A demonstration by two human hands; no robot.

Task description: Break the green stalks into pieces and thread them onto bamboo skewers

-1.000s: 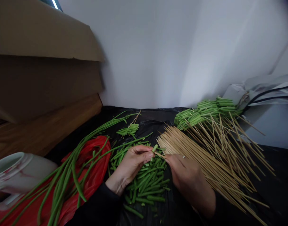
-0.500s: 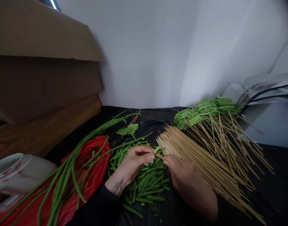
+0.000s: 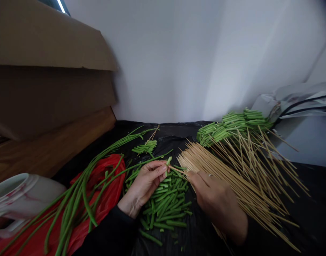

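Between its thumb and fingers, my left hand pinches a short green bean piece. My right hand grips a thin wooden skewer, whose front end meets the bean piece at my left fingertips. Below my hands lies a pile of cut bean pieces. Many bare skewers lie side by side, partly under my right hand. Behind the pile are a few skewered beans. A larger stack of skewered beans sits at the back right.
Long uncut beans lie across a red plastic bag at the left. A white pitcher stands at the far left, below a cardboard box. Black plastic sheeting covers the surface. A white wall rises behind.
My left hand has shifted slightly left, and the bean piece is now more upright. My right hand has moved a little right, showing more of the skewer between the hands.
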